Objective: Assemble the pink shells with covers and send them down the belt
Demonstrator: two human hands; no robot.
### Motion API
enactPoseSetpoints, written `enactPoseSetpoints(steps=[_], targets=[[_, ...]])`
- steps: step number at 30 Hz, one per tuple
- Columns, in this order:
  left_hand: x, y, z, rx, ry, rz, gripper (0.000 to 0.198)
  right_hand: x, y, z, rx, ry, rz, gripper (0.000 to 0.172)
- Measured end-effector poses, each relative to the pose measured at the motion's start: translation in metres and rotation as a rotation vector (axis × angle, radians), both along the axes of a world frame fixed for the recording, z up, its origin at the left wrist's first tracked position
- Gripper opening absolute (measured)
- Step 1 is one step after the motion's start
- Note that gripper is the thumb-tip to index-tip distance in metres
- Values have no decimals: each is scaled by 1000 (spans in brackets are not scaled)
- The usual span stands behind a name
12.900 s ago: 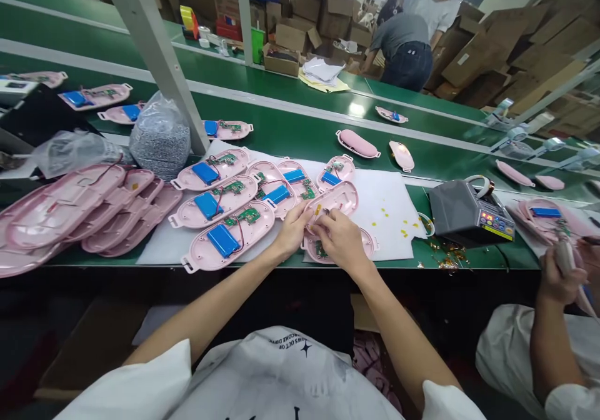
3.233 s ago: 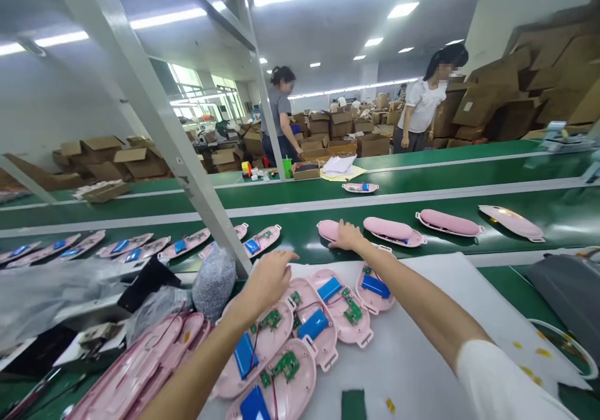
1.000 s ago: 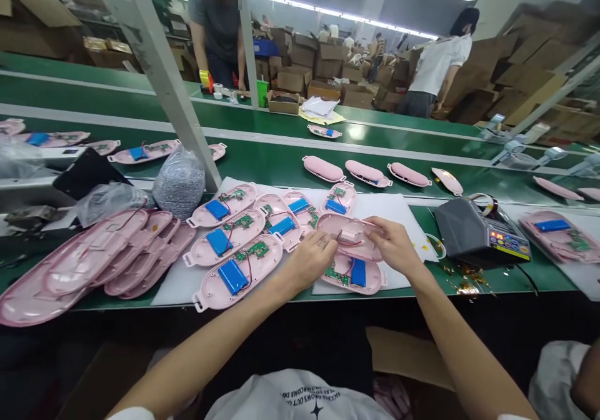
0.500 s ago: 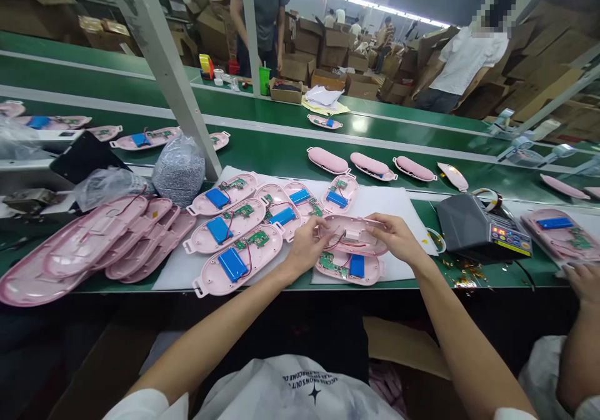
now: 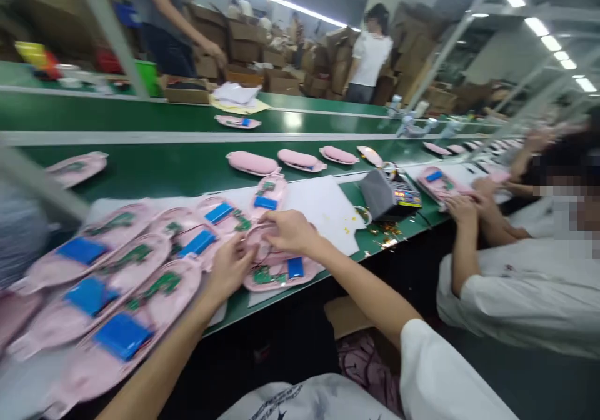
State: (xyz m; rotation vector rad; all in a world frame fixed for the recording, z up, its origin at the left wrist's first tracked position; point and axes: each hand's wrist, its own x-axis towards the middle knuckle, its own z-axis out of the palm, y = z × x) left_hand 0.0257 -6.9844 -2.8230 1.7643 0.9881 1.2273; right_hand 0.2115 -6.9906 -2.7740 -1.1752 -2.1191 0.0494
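In the head view a pink plastic shell half (image 5: 257, 237) is between my two hands, tilted above the work mat. My left hand (image 5: 230, 265) is closed at its left edge, with thumb and fingers pinched there. My right hand (image 5: 293, 232) reaches across the shell, its fingers bent together over the inside; whether a thin wire lies between them is blurred. Just below lies another pink shell with a blue battery (image 5: 295, 268) and a green circuit board (image 5: 268, 275). To the left, several open pink shells (image 5: 175, 289) with batteries and boards lie overlapping.
A grey tape dispenser (image 5: 391, 196) with a lit display stands to the right, tape scraps beside it. Closed pink cases (image 5: 253, 163) line the green bench (image 5: 187, 164). Co-workers' hands (image 5: 462, 209) are at the right; a slanted metal post (image 5: 40, 185) rises at left.
The view has swung to the right, bringing co-workers into sight. My right hand has moved from the shell's right end in over it, closer to my left hand.
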Motion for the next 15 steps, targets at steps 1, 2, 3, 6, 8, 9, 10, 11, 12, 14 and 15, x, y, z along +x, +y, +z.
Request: enactPoseSetpoints(steps=[1,2,3,6,8,9,10,11,12,14,15], targets=[[0,2,3,14,60,44,34,17,-4,-5,18,145,-57,29],[0,4,6,22,106,97,34,40,-10,-12,49,365,-153,27],[-1,6,8,19,131,143,35,66,-18,-20,91,627,-275,27],[0,6,13,-40,118,210,37,159,-41,-46,187,1234,-627,43],[2,4,16,-57,128,241,36,213,-47,-58,152,1333,-701,50],[3,2,17,-51,143,261,35,233,-46,-62,112,1363,-700,51],[4,1,19,-42,159,290,34,248,-42,-63,73,1384,-689,51],[5,-1,20,-35,180,310,33,257,-37,-64,41,1395,-674,50],[5,-1,21,-32,199,320,32,262,-31,-65,17,1398,-660,49],[4,-2,20,-31,229,323,29,263,-22,-66,2,1382,-651,48],[3,-2,20,-33,236,318,28,263,-20,-68,8,1363,-659,48]])
